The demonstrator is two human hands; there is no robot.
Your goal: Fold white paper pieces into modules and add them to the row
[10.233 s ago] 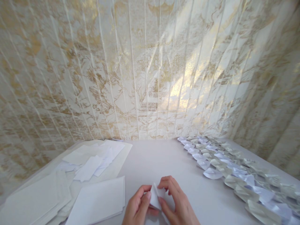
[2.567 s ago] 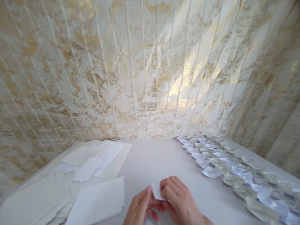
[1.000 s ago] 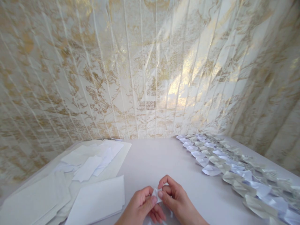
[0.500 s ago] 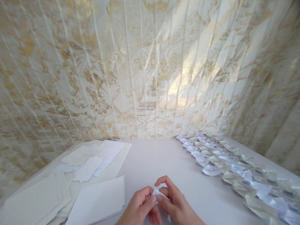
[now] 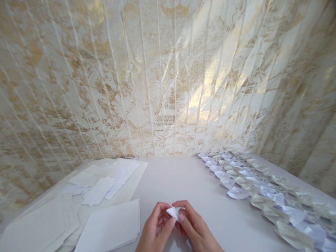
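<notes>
A small folded piece of white paper [image 5: 173, 212] is held between both hands at the bottom centre, just above the table. My left hand [image 5: 159, 225] pinches its near left side between thumb and fingers. On the other side, my right hand [image 5: 193, 224] grips it with the thumb pressed on the near face and the index finger curled over the top. The paper forms a pointed, layered shape with its tip toward the left. Its lower part is hidden behind my thumbs.
Left of my hands lies a stack of white paper sheets [image 5: 112, 224], with another stack [image 5: 34, 224] and loose paper pieces [image 5: 98, 190] beyond it. Rows of folded paper pieces [image 5: 237, 193] cover the right side of the table [image 5: 168, 182]. A gold-patterned curtain [image 5: 157, 77] hangs behind.
The folded paper has turned, so its point now faces left and more of it shows. My right index finger has come down onto it, and my left fingers have shifted around it.
</notes>
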